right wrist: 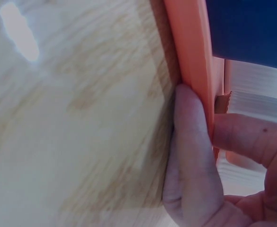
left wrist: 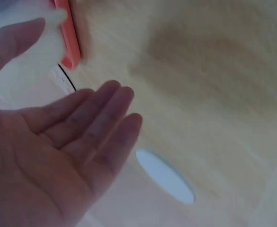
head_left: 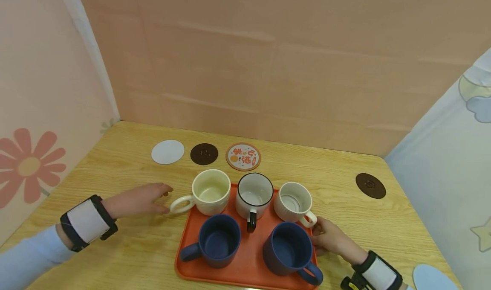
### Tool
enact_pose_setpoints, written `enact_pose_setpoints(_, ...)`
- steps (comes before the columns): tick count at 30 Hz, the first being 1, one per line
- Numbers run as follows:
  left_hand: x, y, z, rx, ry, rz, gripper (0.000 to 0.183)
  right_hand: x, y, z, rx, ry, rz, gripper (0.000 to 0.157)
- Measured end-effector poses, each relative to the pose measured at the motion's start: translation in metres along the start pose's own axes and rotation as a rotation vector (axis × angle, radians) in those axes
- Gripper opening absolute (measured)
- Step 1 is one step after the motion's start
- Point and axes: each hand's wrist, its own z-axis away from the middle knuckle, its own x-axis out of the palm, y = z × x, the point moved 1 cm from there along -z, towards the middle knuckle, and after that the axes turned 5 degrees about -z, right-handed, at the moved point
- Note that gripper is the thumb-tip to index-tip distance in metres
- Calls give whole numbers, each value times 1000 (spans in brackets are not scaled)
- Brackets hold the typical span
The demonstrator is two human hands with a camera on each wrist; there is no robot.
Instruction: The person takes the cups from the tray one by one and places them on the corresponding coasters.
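An orange tray (head_left: 251, 249) bears several mugs. At its back left stands a cream mug (head_left: 211, 192), then a white mug with a black rim and black handle (head_left: 255, 196), then a small ribbed white cup (head_left: 292, 202) at the right. Two dark blue mugs, the left one (head_left: 219, 241) and the right one (head_left: 288, 249), stand in front. My left hand (head_left: 143, 199) reaches with spread, relaxed fingers beside the cream mug's handle, holding nothing. With my right hand (head_left: 330, 237) I pinch the tray's right rim, thumb inside and fingers outside, as the right wrist view shows.
Behind the tray lie a white round coaster (head_left: 168, 152), a dark brown coaster (head_left: 204, 154) and a printed coaster (head_left: 243, 156). Another brown coaster (head_left: 370, 185) lies to the right, and a pale blue disc (head_left: 433, 278) sits at the front right. Cloth screens (head_left: 268, 68) border the wooden table.
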Motion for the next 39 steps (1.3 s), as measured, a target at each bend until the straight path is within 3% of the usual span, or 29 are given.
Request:
enact_pose_setpoints(4,6,2,3,8,13,67,45,0,-1,1,-6,-3,-3,43)
enact_pose_setpoints(9,13,8,8,-53,17,205,42,1,-1,1,10,26,14,47)
enact_pose_setpoints(18,27,17,15,-150,-57,438,26,2,0,1,14,72,79,43)
enact_pose_setpoints(23,29,22,16,-151,-102,555,29,2,-1,1,-14,60,51,40)
enact_pose_setpoints(30,36,28,17,-228,-161,716,31,2,0,1,-17,67,53,37)
enact_pose_setpoints(39,54,37,15,-263,-158,949,25,2,-1,0,-10,69,85,42)
